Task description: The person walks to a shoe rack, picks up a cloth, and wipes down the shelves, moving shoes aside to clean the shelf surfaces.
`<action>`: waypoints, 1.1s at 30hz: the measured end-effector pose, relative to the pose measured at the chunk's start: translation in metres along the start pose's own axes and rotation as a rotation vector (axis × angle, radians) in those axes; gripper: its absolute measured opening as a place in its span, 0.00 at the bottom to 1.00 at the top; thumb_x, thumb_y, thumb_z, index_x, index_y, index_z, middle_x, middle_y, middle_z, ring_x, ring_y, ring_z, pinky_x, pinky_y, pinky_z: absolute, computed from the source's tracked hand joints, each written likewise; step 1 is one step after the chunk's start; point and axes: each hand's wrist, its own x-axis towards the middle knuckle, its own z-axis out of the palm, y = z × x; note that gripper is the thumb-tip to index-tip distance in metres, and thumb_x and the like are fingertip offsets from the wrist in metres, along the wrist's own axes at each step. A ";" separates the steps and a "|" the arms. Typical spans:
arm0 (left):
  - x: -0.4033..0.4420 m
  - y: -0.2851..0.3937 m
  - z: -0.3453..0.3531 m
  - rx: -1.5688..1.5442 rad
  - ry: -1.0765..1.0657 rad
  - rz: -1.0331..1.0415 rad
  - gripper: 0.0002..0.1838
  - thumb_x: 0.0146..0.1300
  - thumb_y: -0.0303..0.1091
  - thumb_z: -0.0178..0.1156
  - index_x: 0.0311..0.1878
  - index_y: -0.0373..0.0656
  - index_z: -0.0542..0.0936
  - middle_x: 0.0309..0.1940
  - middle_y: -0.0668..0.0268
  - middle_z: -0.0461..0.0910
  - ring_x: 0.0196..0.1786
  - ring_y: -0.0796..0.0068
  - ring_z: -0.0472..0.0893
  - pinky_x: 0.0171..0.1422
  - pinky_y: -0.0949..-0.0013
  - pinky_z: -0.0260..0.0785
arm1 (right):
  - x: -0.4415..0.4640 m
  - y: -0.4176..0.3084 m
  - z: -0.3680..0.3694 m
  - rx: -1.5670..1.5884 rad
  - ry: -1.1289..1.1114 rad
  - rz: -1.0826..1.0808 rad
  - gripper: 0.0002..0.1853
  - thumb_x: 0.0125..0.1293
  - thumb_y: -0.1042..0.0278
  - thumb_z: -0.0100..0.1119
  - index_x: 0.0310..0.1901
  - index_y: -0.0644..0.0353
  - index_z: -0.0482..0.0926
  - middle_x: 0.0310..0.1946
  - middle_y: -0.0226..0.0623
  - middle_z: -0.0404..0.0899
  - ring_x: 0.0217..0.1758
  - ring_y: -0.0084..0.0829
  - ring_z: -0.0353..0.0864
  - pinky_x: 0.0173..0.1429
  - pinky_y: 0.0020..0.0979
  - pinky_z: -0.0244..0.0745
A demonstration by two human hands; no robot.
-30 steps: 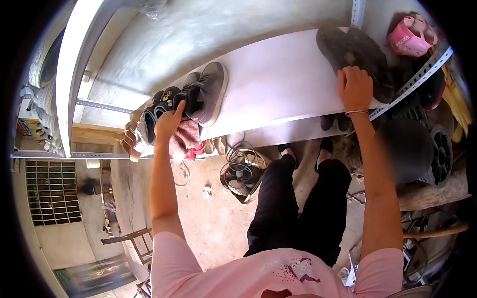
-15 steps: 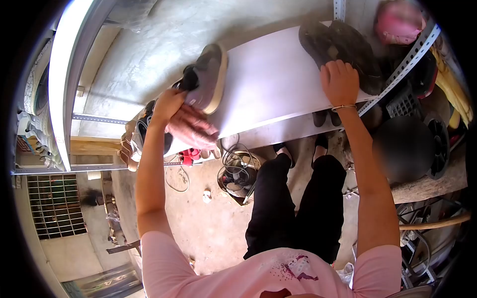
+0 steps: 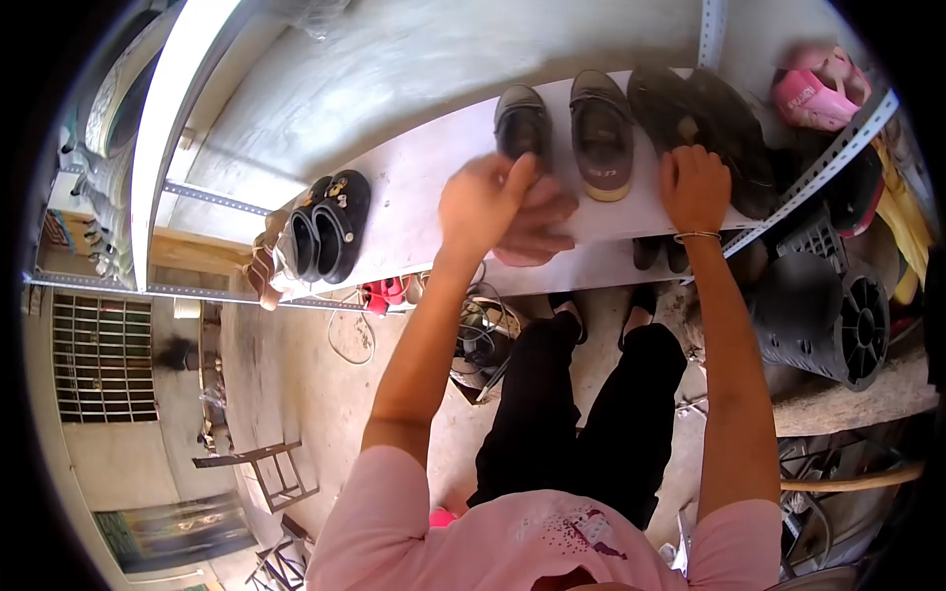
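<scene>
Grey sneakers point(image 3: 601, 138) already stand beside the dark shoes point(image 3: 727, 128) on the shelf point(image 3: 424, 177), left grip point(image 3: 483, 202) pinching a reddish cloth point(image 3: 537, 227) not yet down, right grip point(image 3: 696, 187) curled, its hold I can't tell!

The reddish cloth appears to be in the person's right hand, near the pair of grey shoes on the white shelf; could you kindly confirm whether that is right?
Not quite: the head view shows the reddish cloth in the person's left hand, not the right hand. It is indeed near the pair of grey shoes on the white shelf.
</scene>
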 end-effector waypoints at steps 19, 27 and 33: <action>-0.035 -0.150 0.049 -0.026 0.043 0.411 0.24 0.62 0.34 0.56 0.62 0.40 0.72 0.60 0.53 0.73 0.65 0.47 0.68 0.69 0.56 0.59 | 0.002 -0.005 0.000 -0.091 -0.014 -0.052 0.07 0.61 0.64 0.59 0.29 0.53 0.73 0.26 0.33 0.70 0.30 0.37 0.71 0.33 0.37 0.63; 0.087 -0.170 0.089 0.090 0.094 0.316 0.28 0.67 0.46 0.48 0.69 0.48 0.66 0.69 0.58 0.64 0.73 0.54 0.59 0.74 0.46 0.46 | 0.006 -0.009 -0.003 -0.045 -0.062 0.013 0.06 0.61 0.66 0.58 0.30 0.55 0.72 0.27 0.34 0.70 0.32 0.39 0.70 0.35 0.38 0.62; 0.161 -0.195 0.084 0.275 0.017 -0.208 0.32 0.68 0.55 0.41 0.73 0.53 0.60 0.73 0.61 0.57 0.77 0.62 0.52 0.78 0.50 0.37 | 0.008 -0.010 -0.004 -0.030 -0.060 0.005 0.06 0.60 0.68 0.59 0.29 0.55 0.72 0.27 0.35 0.70 0.31 0.39 0.70 0.35 0.38 0.62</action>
